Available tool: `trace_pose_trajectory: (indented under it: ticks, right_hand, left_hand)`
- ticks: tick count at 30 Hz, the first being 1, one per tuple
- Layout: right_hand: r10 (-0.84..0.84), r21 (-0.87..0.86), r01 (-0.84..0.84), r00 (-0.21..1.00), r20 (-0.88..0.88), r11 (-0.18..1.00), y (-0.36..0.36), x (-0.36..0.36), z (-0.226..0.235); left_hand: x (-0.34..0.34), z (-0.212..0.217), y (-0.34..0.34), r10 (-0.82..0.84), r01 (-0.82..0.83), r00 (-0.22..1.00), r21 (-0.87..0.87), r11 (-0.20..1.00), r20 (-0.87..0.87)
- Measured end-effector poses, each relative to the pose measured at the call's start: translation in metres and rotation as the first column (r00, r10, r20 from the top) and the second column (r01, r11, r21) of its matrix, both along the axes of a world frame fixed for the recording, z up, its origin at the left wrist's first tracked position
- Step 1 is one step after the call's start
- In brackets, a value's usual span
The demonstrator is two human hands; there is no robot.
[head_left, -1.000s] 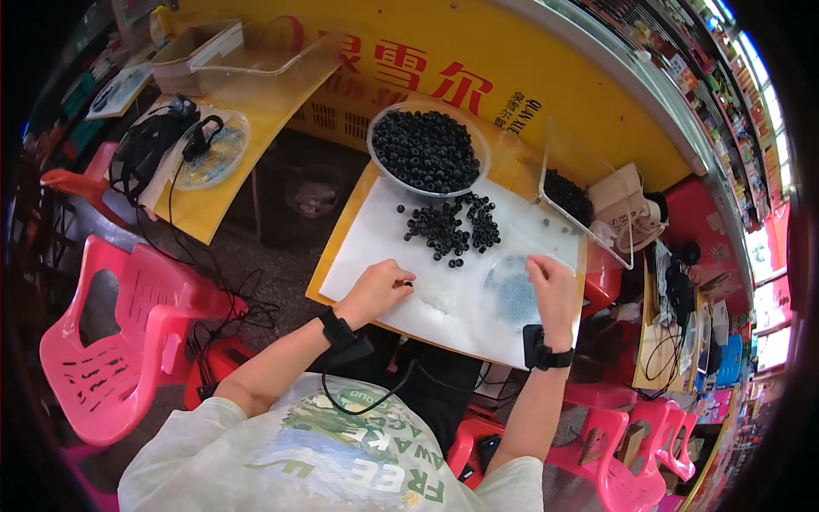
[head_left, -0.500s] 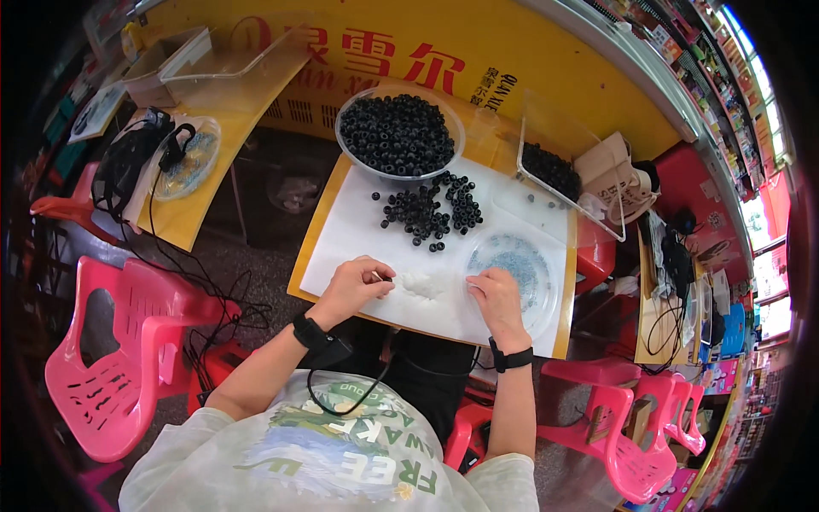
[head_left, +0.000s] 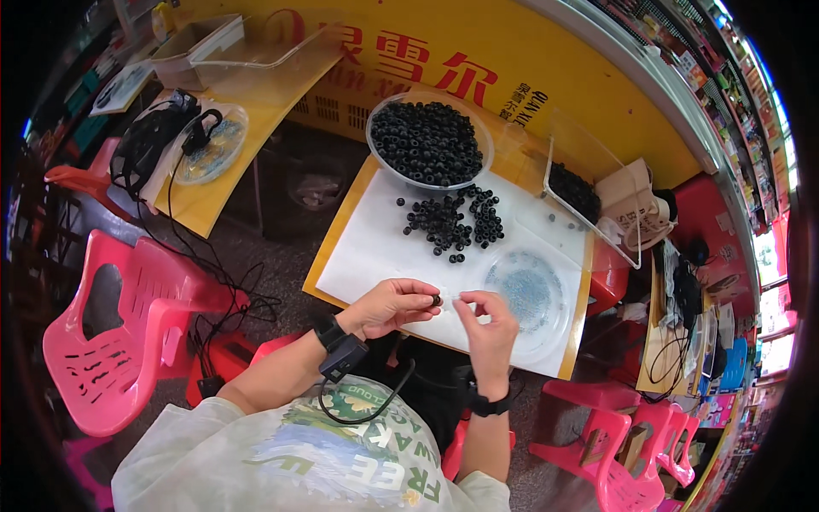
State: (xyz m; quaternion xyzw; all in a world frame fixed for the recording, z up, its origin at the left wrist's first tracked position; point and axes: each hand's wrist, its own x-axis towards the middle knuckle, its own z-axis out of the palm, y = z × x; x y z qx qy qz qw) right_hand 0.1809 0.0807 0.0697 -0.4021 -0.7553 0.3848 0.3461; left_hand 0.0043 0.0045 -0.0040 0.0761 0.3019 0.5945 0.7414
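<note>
My left hand (head_left: 386, 307) pinches a small black bead (head_left: 437, 300) between thumb and fingertips, over the near edge of the white-topped table (head_left: 363, 247). Close to the bead on its right is my right hand (head_left: 488, 331), its thumb and index finger pressed together; what they hold, if anything, is too small to make out. Beyond the hands lies a loose spread of black beads (head_left: 452, 224). A clear bowl (head_left: 490, 155) heaped with more of them stands behind. Right of my right hand sits a round clear dish (head_left: 559, 320) with small bluish pieces (head_left: 522, 286) in it.
At the table's far right leans a clear rectangular bin (head_left: 633, 218) with black beads. Side tables (head_left: 226, 162) flank mine, with cables and dishes on them. Pink plastic chairs (head_left: 102, 341) stand left and right. A yellow panel (head_left: 563, 51) closes the back.
My right hand has left the dish's edge and come leftward to my left hand. Both hands are now raised near each other at the table's near edge. The whole view has shifted slightly.
</note>
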Motion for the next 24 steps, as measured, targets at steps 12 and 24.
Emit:
trace_pose_trajectory:
  ticks: [12, 24]
  right_hand:
    - [0.084, 0.315, -0.12, 0.989, 0.126, 0.942, -0.021, -0.024, -0.024]
    - [0.02, 0.164, -0.064, 0.965, 0.261, 0.984, 0.044, -0.039, -0.026]
  left_hand:
    - [-0.005, -0.005, -0.007, 0.103, -0.103, 0.994, 0.009, 0.995, -0.041]
    - [-0.019, -0.023, -0.013, 0.232, -0.234, 0.968, 0.004, 0.972, 0.098]
